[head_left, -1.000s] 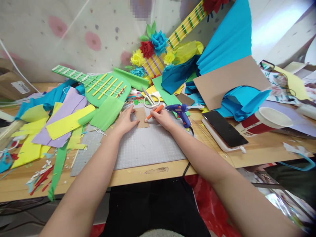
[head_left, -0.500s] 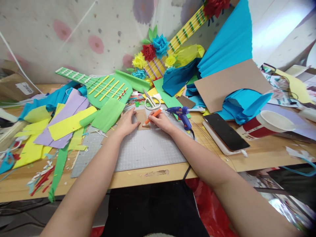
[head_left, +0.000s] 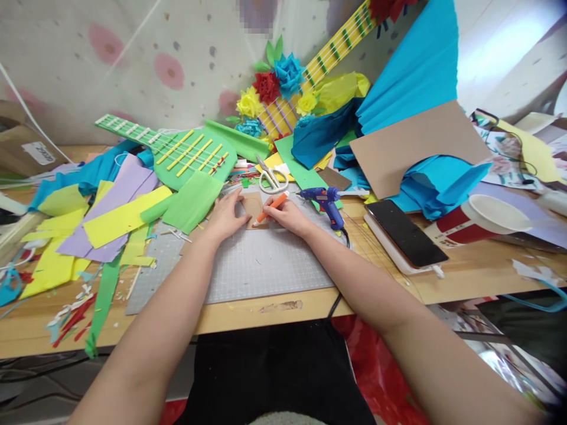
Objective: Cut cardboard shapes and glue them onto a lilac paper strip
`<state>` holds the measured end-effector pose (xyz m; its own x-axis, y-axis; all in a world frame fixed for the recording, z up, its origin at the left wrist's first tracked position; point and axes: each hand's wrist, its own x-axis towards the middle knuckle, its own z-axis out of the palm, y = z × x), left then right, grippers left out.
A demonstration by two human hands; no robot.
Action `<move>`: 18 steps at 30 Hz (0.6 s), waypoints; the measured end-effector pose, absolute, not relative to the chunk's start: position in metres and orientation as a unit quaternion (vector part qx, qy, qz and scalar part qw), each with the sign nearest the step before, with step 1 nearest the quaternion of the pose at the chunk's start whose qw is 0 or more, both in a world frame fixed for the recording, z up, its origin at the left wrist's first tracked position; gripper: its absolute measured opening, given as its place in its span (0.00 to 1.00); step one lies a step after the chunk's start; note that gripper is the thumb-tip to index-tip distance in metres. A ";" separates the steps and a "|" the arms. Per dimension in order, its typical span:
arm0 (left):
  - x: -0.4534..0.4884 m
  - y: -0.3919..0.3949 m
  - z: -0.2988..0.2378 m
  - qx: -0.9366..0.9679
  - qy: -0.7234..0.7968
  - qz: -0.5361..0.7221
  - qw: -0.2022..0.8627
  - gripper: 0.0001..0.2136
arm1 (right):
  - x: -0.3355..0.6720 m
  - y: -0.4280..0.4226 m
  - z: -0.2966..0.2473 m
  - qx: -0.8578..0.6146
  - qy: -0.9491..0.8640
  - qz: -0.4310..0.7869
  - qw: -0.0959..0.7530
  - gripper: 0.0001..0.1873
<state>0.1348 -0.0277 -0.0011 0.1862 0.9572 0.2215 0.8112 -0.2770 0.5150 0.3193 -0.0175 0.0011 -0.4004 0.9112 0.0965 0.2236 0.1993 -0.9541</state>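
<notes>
Brown card (head_left: 253, 206) — partly behind right hand (head_left: 287, 215).

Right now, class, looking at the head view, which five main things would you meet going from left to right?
Brown cardboard box, green lute-shaped craft with white strings, slim orange pen, blue plastic glue gun, red-and-white paper cup.

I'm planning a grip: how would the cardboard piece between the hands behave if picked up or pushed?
The cardboard piece is probably stiff, lying flat without curling. It looks thin, so likely light. Pushed across the gray mat, it would likely slide, not roll.
</notes>
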 end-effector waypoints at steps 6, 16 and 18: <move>0.135 -0.027 -0.002 0.764 0.574 0.264 0.132 0.32 | 0.319 -0.018 0.002 -0.420 -0.690 0.477 0.346 0.09; 0.136 -0.028 0.000 0.755 0.585 0.259 0.145 0.34 | 0.317 -0.018 0.002 -0.420 -0.683 0.479 0.356 0.09; 0.136 -0.028 -0.001 0.756 0.583 0.260 0.143 0.34 | 0.317 -0.018 0.001 -0.421 -0.681 0.481 0.356 0.09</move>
